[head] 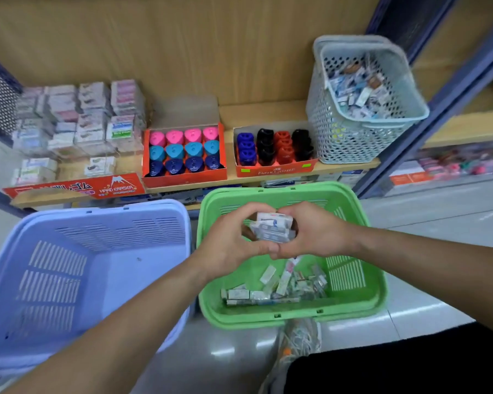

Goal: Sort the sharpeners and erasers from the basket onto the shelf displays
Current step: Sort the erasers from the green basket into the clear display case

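Over the green basket [353, 302], my left hand [228, 243] and my right hand [316, 231] together cup a stack of wrapped erasers [273, 230], fingers curled round it from both sides. More wrapped erasers [276, 288] lie loose on the basket's floor below. On the shelf [268, 112] behind stand stacks of eraser packs [80, 118] at the left, a red box of pink, teal and blue sharpeners [184, 150] in the middle, and a Faber-Castell box of blue, black and red sharpeners [275, 149] to its right.
An empty lilac basket [69, 280] sits left of the green one. A tall pale grey basket [353, 132] with mixed small packs stands on the shelf's right end. A red hard-eraser box [77, 189] lies at the shelf's front left. Blue shelf uprights rise at right.
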{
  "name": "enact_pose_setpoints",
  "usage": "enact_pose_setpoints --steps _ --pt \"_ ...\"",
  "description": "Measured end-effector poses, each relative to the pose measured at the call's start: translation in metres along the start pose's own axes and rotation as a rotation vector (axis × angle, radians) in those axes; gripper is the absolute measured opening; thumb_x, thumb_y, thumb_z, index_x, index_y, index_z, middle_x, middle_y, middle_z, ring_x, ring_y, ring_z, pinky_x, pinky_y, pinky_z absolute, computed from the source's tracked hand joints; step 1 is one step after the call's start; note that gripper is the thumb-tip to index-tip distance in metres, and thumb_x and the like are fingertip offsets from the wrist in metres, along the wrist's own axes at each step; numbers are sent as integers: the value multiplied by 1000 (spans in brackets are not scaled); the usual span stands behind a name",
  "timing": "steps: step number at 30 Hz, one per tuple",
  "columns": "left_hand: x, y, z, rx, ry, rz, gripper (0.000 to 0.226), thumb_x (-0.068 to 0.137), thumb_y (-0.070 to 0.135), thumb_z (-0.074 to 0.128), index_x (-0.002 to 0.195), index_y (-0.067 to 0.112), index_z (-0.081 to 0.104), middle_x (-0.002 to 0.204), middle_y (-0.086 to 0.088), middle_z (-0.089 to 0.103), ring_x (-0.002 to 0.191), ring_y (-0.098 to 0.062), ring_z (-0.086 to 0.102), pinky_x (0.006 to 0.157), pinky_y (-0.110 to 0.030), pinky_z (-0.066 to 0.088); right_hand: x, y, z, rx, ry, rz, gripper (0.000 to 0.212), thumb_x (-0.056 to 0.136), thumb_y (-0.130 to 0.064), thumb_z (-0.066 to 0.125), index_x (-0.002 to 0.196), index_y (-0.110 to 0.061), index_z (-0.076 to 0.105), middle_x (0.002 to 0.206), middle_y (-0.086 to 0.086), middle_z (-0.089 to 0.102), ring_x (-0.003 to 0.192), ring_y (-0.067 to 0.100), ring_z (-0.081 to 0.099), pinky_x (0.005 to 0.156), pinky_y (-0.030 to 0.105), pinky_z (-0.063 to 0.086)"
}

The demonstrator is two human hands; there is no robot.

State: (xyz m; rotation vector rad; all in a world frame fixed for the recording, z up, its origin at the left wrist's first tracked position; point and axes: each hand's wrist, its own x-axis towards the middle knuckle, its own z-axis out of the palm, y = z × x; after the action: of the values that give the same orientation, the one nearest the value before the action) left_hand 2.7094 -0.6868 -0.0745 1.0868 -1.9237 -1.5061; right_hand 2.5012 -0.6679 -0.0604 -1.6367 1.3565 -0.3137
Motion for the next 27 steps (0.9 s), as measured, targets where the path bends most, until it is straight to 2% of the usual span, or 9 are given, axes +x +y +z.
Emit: enact_pose_setpoints --steps 5,8,11,14,17,21,23,25,27 --pt "6 -8 2 -101 51 -64 55 69 16 91 116 31 66 110 0 69 91 -29 67 83 -43 58 4 6 4 110 -10 51 43 64 -13 94 91 -20 62 75 -4 68 66 10 62 63 35 52" --pt "7 -17 -2 -219 149 -183 47 74 12 86 113 26 64 109 -7 69 78 -22 68 72 -38 60 11 16 5 233 -3 113 54 68 -1 90 103 -23 55 76 -2 69 64 11 65 60 32 53" --pt "6 -29 -7 -384 256 -340 51 72 29 84 118 23 62 106 -9 70 77 -16 67 71 -30 57 19 21 -3 340 41 160 44 73 5 85 107 -13 63 87 12 71 74 19 68 72 39 57" --pt "5 -37 2 -514 293 -434 64 67 46 79 123 18 63 101 -5 70 83 -17 67 76 -32 55 30 19 -5 410 70 149 36 78 1 81 109 -13 67 89 9 76 75 21 69 67 35 56" --pt "9 -38 14 -584 279 -456 57 76 49 71 120 13 66 107 -7 71 87 -18 69 77 -32 54 42 16 2 451 142 109 27 83 -5 78 102 -22 68 91 11 75 73 18 65 61 28 54" --pt "14 -38 12 -684 213 -469 56 78 41 70 120 5 64 103 -8 75 90 -21 71 80 -32 55 50 19 1 456 137 94 30 84 -6 78 112 -10 69 99 19 74 76 18 67 65 30 55" --pt "16 -37 9 -703 174 -484 57 77 35 72 122 2 61 102 -7 74 92 -24 73 74 -27 58 51 19 -2 491 129 105 34 82 -4 79 113 -8 63 98 20 74 76 23 66 65 33 54" --pt "17 -35 6 -723 136 -505 59 76 30 74 126 1 58 107 -13 73 96 -28 74 66 -24 58 52 18 -3 528 117 102 34 81 0 79 107 -7 59 91 17 72 73 24 65 63 32 54" --pt "17 -34 3 -762 86 -520 54 83 23 72 129 2 56 117 -20 71 100 -31 73 68 -24 60 52 18 -4 536 110 99 32 80 1 79 104 -6 59 91 18 70 71 21 66 65 33 55"
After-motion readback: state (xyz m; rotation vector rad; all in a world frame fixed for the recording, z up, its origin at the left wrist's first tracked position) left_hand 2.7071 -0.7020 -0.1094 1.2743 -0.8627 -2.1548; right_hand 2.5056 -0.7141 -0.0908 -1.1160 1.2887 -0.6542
